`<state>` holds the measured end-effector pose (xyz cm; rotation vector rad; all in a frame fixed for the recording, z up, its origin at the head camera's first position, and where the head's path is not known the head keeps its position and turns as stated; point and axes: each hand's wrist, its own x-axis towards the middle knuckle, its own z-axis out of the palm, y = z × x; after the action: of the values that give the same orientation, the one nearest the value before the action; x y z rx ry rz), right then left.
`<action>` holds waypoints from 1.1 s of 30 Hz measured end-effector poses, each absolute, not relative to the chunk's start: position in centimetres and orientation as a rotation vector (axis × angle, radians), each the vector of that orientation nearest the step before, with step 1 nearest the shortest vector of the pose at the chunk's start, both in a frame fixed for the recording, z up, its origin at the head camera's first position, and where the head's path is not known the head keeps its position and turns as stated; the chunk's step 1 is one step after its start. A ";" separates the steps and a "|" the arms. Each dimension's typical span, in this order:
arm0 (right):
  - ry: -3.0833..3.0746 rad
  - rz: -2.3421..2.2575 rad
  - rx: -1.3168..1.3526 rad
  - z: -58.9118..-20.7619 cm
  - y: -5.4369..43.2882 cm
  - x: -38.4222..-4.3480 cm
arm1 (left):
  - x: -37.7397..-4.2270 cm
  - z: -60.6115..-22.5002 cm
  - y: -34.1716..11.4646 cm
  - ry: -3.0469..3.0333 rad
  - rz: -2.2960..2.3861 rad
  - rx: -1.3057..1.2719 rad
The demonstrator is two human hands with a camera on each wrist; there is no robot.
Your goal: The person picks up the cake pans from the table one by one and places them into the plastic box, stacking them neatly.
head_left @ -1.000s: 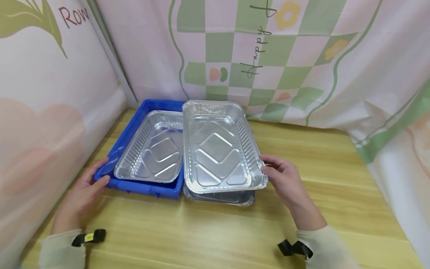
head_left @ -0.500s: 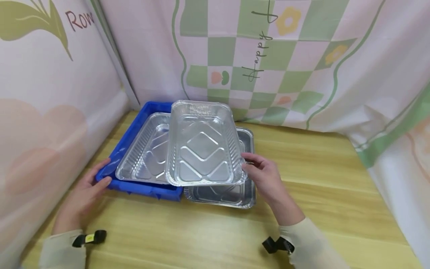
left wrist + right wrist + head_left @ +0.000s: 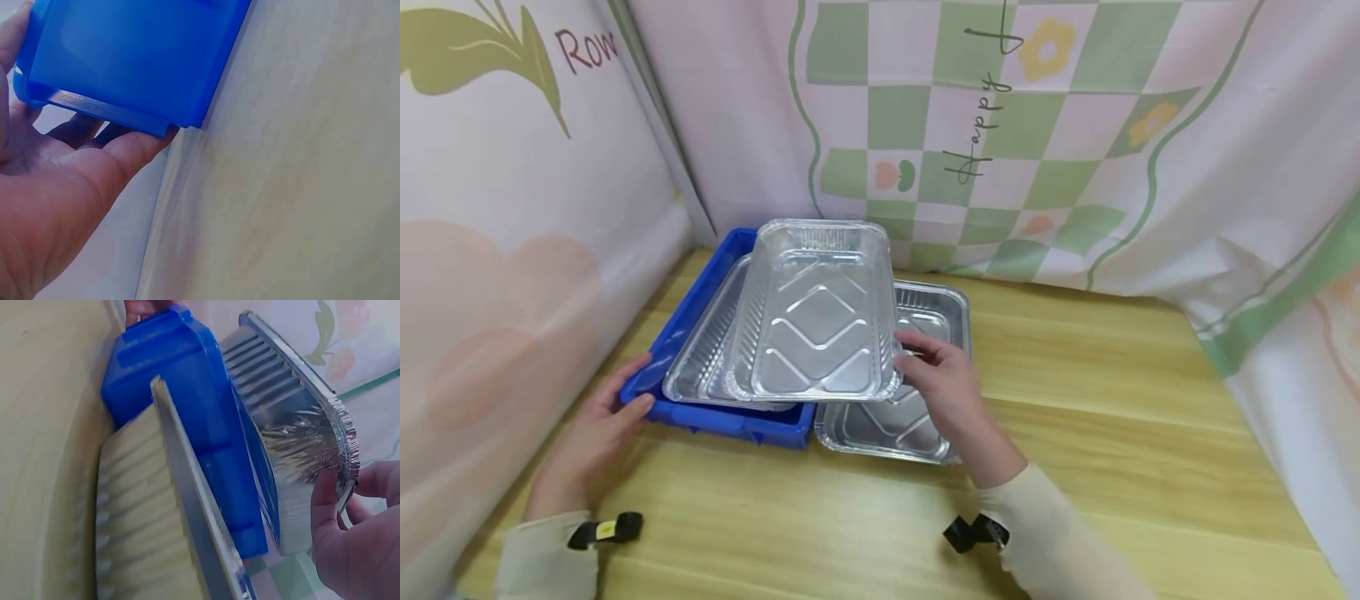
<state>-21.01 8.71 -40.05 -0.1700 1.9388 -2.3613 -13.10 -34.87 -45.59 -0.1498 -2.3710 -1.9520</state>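
In the head view my right hand [image 3: 947, 396] pinches the right rim of a rectangular foil pan [image 3: 820, 321], thumb and fingers near its front corner. That pan is over the blue plastic bin [image 3: 730, 422], overlapping a second foil pan [image 3: 696, 367] that lies inside it. The right wrist view shows the held foil pan [image 3: 275, 387] raised beside the blue bin [image 3: 169, 387]. My left hand [image 3: 591, 437] grips the front left corner of the bin; in the left wrist view its fingers [image 3: 134, 150] curl at the bin's rim.
A third foil pan [image 3: 880, 429] sits on the wooden table [image 3: 1112, 417], just right of the bin and partly covered by the held pan and my right hand. Printed cloth [image 3: 925, 108] hangs behind and along the left side.
The right hand has carried the foil pan leftward from above the table pan to over the blue bin, uncovering the table pan. The left hand stays at the bin's corner.
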 end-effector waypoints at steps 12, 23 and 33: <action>1.889 -2.456 -0.172 -39.3 3.5 -21.6 | -13.1 -45.8 -35.2 -2.437 -1.861 -0.157; 1.878 -2.406 -0.172 -39.2 0.0 -21.4 | -13.1 -45.5 -35.3 -2.497 -1.794 -0.134; 1.872 -2.380 -0.102 -39.5 -2.4 -20.7 | -13.3 -45.7 -35.3 -2.411 -1.892 -0.197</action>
<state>-20.75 -2.37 -39.46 -0.1020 1.8721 -2.3804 -13.25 -35.30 -45.65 -0.1966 -2.4108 -1.8919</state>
